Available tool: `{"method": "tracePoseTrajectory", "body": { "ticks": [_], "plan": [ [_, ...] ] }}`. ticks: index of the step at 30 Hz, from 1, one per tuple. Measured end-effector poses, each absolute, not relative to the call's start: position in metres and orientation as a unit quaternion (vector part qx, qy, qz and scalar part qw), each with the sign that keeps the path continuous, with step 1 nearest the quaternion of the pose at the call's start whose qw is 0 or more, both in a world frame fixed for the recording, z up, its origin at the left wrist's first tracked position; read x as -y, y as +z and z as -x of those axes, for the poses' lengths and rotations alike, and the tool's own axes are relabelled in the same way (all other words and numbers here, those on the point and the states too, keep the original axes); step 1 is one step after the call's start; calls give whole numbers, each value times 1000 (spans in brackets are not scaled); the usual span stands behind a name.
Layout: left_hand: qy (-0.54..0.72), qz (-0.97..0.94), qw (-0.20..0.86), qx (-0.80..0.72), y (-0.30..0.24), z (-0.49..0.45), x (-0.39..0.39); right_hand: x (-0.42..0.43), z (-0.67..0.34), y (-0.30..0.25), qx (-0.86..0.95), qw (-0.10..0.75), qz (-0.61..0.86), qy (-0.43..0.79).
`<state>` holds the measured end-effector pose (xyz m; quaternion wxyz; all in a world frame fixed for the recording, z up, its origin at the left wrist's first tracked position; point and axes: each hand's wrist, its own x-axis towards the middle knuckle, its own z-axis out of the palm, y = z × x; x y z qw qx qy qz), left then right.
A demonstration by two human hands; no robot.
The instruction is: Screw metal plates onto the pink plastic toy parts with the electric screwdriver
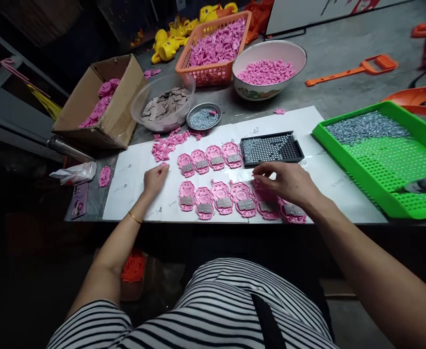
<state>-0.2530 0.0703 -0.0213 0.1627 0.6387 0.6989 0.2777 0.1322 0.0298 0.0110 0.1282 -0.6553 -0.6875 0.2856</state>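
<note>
Two rows of pink plastic shells (216, 157) with grey inserts lie on white paper (133, 189). My left hand (155, 178) rests on the paper left of the rows, fingers curled round a small pink piece (164, 166). My right hand (287, 182) hovers over the right end of the near row (242, 199), fingers bent down and pinched; what it holds is hidden. Just beyond it sits a black perforated tray (271, 148) with small screws.
A green tray (387, 155) of screws lies right. Behind are a cardboard box (104, 104) of pink parts, a clear bowl (164, 103), a small metal dish (203, 116), an orange basket (215, 48), a white bowl (269, 69) and loose pink pieces (167, 144).
</note>
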Motion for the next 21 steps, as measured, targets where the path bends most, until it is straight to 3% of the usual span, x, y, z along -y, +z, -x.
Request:
{"method": "tracePoseTrajectory", "body": {
  "ticks": [6,10,21],
  "plan": [
    [264,-677,126,-675,-25,233,-76,-39,-122,7,735,110,626,234],
    [271,-670,123,-679,-24,226,-76,-43,-127,4,713,149,647,225],
    [403,-549,188,-708,-14,226,-75,-41,-168,-1,665,221,667,252]
  ]
}}
